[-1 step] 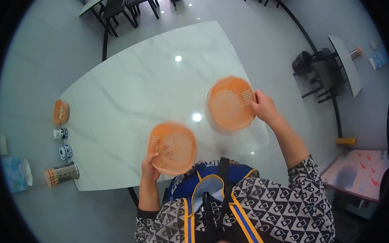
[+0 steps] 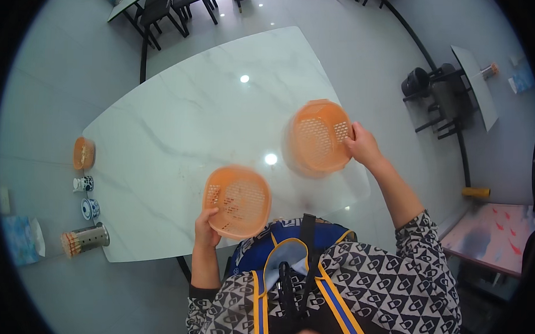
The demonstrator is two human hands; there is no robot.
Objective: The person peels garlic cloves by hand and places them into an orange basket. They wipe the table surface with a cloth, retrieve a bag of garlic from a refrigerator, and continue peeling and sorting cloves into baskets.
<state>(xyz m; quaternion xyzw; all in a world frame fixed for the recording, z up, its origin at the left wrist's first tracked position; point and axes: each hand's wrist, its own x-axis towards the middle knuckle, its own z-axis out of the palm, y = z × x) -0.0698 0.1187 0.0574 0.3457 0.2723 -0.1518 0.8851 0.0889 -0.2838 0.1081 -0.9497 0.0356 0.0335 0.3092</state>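
Observation:
My left hand (image 2: 206,228) grips the near rim of an orange plastic basket (image 2: 242,208), its thumb over the inside. That basket has a perforated bottom, with some reddish spots among the holes that I cannot identify. Farther off and to the right, my right hand (image 2: 364,145) is closed on the right rim of a second orange perforated basket (image 2: 318,151), tilted so its inside shows. The two baskets are apart, both over the white marbled table (image 2: 186,123). Whether either one touches the tabletop I cannot tell.
Along the table's left end stand a smaller orange basket (image 2: 84,153) with pale contents, two blue-and-white ceramic pots (image 2: 90,208), and a metal holder (image 2: 94,237) of chopsticks lying sideways in view. Dark chairs (image 2: 158,13) stand beyond; a pink board (image 2: 492,234) lies at right.
The right basket has shifted slightly away from me, with my right hand still on its rim. My left hand and its basket stay nearly in place.

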